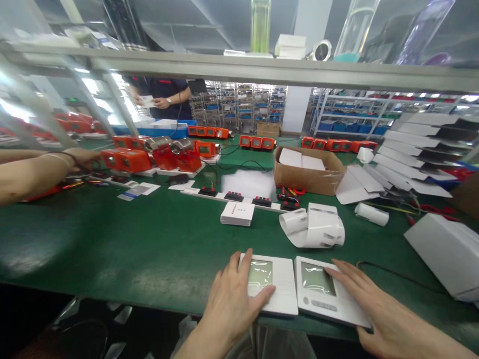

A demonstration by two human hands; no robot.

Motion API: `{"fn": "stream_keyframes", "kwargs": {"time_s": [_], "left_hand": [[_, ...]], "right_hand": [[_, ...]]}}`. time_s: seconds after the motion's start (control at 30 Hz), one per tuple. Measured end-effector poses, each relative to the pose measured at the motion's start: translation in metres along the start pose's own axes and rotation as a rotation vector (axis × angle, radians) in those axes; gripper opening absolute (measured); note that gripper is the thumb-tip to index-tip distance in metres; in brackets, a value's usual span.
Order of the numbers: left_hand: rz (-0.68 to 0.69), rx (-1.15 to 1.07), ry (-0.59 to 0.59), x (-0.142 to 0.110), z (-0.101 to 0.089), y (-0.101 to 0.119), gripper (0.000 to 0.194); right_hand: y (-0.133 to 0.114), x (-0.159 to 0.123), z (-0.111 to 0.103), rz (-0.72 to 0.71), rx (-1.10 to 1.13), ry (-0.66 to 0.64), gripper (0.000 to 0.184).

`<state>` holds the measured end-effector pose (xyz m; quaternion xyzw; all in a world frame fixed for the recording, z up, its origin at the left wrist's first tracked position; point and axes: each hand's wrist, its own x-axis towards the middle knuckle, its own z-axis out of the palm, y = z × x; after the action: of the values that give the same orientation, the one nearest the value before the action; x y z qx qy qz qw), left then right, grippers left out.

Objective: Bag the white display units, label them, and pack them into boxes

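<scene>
Two white thermostats with grey-green screens lie side by side at the front edge of the green bench. My left hand (235,294) grips the left thermostat (284,286) by its left side, the thumb over its front and the fingers along its upper left edge. On the right thermostat (325,299), a row of grey buttons shows below the screen. My right hand (374,301) is closed around its right side, fingertips on the face by the screen and thumb at the lower corner. A narrow gap separates the two units.
Beyond them lie a stack of white booklets (237,213), a roll of white labels (314,227) and a cardboard box (310,174). A white box (445,254) stands at right. Orange devices (127,158) line the back left, where another person's arm (37,172) reaches in.
</scene>
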<state>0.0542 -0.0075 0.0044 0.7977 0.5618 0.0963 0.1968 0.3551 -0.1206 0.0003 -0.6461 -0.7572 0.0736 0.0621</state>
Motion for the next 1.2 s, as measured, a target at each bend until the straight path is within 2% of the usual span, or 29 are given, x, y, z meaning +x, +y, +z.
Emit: {"fn": "stream_keyframes", "kwargs": {"time_s": [0.07,0.13,0.23,0.33,0.43,0.53,0.67,1.0,1.2], "left_hand": [[0.038,0.015,0.020,0.006,-0.003,-0.004,0.077],[0.088,0.040,0.097,0.016,-0.010,-0.013,0.070],[0.218,0.078,0.250,0.034,-0.026,-0.029,0.054],[0.334,0.124,0.304,0.055,-0.043,-0.039,0.047],[0.400,0.182,0.252,0.085,-0.059,-0.043,0.057],[0.407,0.210,0.140,0.122,-0.067,-0.046,0.070],[0.415,0.197,0.002,0.156,-0.069,-0.055,0.046],[0.452,0.066,-0.132,0.164,-0.083,-0.058,0.032],[0.410,0.051,-0.167,0.166,-0.090,-0.059,0.035]], "right_hand": [[-0.003,0.001,0.002,-0.010,-0.006,-0.004,0.089],[-0.005,0.001,0.002,0.004,-0.021,0.032,0.084],[-0.006,0.001,-0.001,0.051,-0.003,0.057,0.077],[-0.009,0.003,-0.007,0.082,0.051,0.016,0.076],[-0.013,0.008,-0.011,0.096,0.065,0.025,0.074],[-0.018,0.011,-0.010,0.078,0.072,0.056,0.070],[-0.024,0.016,-0.007,0.011,0.085,0.098,0.068],[-0.032,0.023,-0.008,-0.018,0.080,0.058,0.066],[-0.035,0.027,-0.007,-0.019,0.093,0.062,0.065]]}}
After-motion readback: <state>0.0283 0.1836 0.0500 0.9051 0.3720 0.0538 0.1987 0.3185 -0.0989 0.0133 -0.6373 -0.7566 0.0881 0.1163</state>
